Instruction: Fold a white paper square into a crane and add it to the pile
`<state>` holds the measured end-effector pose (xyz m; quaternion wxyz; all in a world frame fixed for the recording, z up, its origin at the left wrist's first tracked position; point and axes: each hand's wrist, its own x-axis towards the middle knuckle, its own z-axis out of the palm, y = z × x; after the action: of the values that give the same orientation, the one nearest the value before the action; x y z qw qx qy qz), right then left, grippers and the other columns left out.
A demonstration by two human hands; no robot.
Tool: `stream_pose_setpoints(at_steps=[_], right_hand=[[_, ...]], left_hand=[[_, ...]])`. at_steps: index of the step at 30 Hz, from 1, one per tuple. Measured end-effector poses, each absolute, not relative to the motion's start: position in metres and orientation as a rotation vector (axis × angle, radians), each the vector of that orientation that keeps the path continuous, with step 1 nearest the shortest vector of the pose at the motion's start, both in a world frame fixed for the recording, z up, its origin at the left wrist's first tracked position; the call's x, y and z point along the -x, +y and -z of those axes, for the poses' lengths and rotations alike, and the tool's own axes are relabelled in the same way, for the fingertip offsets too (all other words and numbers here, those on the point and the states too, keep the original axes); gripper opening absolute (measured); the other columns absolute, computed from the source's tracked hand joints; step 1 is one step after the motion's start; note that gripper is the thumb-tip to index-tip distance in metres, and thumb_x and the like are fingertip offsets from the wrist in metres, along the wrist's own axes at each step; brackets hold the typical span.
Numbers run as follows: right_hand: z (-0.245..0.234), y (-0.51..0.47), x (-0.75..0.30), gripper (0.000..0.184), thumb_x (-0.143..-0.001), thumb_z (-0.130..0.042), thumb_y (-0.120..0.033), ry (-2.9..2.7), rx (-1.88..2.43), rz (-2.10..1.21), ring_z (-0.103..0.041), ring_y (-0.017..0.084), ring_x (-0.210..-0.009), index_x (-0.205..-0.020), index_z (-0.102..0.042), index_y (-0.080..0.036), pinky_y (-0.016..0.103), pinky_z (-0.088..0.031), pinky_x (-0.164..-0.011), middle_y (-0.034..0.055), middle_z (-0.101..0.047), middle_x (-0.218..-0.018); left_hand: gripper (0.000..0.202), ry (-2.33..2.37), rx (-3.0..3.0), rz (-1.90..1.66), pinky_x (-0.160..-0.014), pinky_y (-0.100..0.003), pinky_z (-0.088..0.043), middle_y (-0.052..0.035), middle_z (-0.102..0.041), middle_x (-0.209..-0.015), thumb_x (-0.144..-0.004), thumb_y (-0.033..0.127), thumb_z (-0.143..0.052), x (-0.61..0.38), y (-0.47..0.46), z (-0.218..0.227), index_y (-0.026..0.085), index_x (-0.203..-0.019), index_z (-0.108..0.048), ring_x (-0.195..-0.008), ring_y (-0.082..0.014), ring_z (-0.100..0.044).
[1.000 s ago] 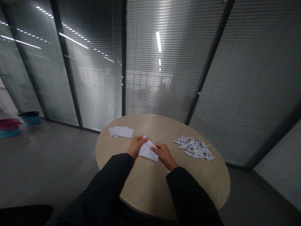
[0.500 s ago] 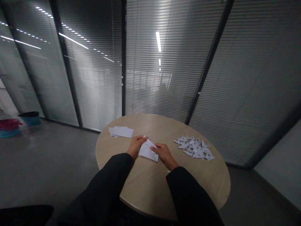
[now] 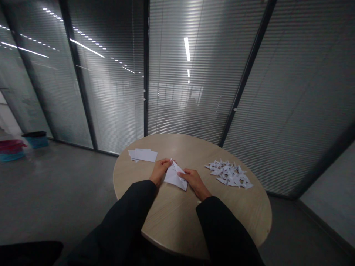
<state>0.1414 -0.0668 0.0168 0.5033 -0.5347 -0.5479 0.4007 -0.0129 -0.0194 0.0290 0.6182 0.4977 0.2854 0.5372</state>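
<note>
A folded sheet of white paper (image 3: 175,179) is held just over the middle of the table, its top corner pointing away from me. My left hand (image 3: 161,170) pinches its upper left edge between thumb and fingers. On the right side, my right hand (image 3: 194,180) grips the paper with the thumb on top; the fingers beneath are partly hidden. A pile of folded white paper pieces (image 3: 231,174), pointed in shape, lies to the right of my hands. To the left rests a small stack of flat white paper sheets (image 3: 145,155).
The round wooden table (image 3: 177,225) stands close to a glass partition (image 3: 191,111) with blinds. Two bins, a blue one with a black liner (image 3: 36,140) and one with a red liner (image 3: 12,147), stand on the floor at far left. A dark object (image 3: 30,253) shows at lower left.
Both hands keep their hold on the paper and have barely moved. The paper's top corner has shifted very slightly to the right.
</note>
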Motion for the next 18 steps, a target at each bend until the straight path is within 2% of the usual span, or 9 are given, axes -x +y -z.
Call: stream_pose_setpoints(at_steps=[13, 18], right_hand=[[-0.0143, -0.0641, -0.1420, 0.033, -0.056, -0.073, -0.045, -1.350, 1.266, -0.963, -0.049, 0.012, -0.050, -0.063, -0.064, -0.013, 0.023, -0.032, -0.048, -0.0008, -0.059, -0.056], [-0.0135, -0.0637, -0.1414, 0.032, -0.057, -0.073, -0.042, -1.335, 1.260, -0.967, -0.047, 0.011, -0.049, -0.063, -0.062, -0.013, 0.022, -0.030, -0.047, -0.0015, -0.057, -0.054]], left_hand=[[0.032, 0.709, -1.114, -1.267, -0.051, -0.024, -0.040, -0.0070, -0.066, -0.060, -0.061, 0.040, -0.070, 0.0105, -0.0138, -0.0235, 0.009, -0.071, -0.071, -0.052, -0.0139, -0.056], [0.041, 0.697, -1.100, -1.242, -0.052, -0.024, -0.041, -0.0088, -0.066, -0.062, -0.062, 0.048, -0.068, 0.0103, -0.0168, -0.0265, 0.009, -0.070, -0.070, -0.054, -0.0151, -0.058]])
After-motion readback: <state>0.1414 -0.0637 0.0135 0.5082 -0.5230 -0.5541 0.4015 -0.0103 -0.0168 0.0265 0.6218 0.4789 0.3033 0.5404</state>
